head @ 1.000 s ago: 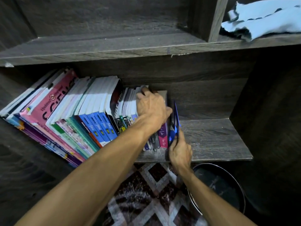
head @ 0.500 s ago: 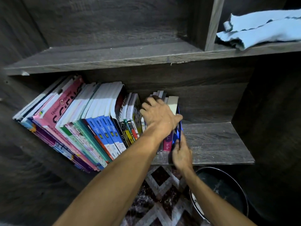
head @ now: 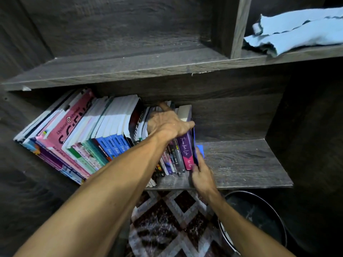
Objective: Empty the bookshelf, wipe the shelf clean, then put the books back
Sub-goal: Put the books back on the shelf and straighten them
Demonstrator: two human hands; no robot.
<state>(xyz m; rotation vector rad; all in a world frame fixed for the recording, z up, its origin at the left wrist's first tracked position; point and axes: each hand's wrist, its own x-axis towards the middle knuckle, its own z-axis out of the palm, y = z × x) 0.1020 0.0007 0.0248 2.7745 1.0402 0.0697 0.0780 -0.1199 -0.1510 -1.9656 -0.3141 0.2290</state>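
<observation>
A row of books (head: 104, 138) leans left on the lower shelf (head: 241, 164) of a dark wooden bookshelf. The large pink science book (head: 72, 127) lies near the left end. My left hand (head: 168, 123) lies over the tops of the small books at the right end, fingers curled round them, thumb against the purple book (head: 186, 149). My right hand (head: 200, 173) holds the bottom of a thin blue book (head: 194, 153), pressed upright against the purple one. A light blue cloth (head: 297, 30) lies folded on the upper right shelf.
The upper shelf board (head: 130, 69) overhangs the books, with a vertical divider (head: 235, 26) to the right. A dark round bin (head: 259, 216) stands on the floor below the shelf's right part. A patterned rug (head: 170, 219) covers the floor.
The blue book has gone from tilted and apart to upright against the purple book. My left hand stays on the book tops. The camera has moved closer.
</observation>
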